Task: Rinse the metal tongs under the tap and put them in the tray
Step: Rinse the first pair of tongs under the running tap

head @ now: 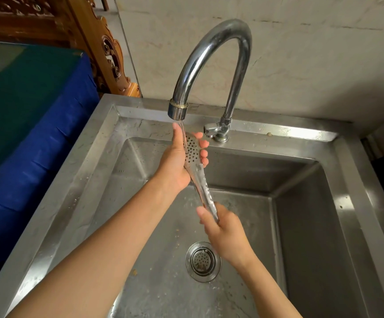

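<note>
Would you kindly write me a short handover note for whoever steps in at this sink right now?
Left hand: holds the perforated head of the shiny metal tongs, fingers curled round it, directly under the water.
Right hand: grips the tongs' handle end, above the stainless steel sink.
Curved chrome tap: running onto the tongs' head.
Done: rinsing is under way.
Left: finish the rinse, then put the tongs in the tray, which is not in view.
</note>
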`<state>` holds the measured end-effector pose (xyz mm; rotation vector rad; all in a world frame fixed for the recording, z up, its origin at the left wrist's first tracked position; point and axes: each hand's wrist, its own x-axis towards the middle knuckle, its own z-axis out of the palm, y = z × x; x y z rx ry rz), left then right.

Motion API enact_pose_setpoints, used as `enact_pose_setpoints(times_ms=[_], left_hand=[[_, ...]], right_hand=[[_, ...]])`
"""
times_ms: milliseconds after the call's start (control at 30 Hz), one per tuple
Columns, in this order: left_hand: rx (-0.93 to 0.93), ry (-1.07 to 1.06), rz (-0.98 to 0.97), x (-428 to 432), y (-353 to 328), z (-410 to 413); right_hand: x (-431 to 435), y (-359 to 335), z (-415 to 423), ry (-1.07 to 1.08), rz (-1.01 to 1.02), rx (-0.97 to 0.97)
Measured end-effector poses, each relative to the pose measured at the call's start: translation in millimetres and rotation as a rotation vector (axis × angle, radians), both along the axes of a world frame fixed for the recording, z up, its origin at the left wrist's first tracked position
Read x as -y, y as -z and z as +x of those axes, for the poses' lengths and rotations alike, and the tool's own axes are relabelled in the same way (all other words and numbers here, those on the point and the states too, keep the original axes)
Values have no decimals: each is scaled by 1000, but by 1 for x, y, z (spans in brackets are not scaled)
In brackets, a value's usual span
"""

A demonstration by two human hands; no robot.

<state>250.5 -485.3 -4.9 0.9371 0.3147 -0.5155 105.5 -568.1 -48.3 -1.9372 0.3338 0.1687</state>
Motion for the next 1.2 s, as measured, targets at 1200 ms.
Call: enact_pose_setpoints(times_ms=[1200], left_hand=[[490,84,280,-32,-44,3]], right_hand=[[-34,-22,93,11,364,229]])
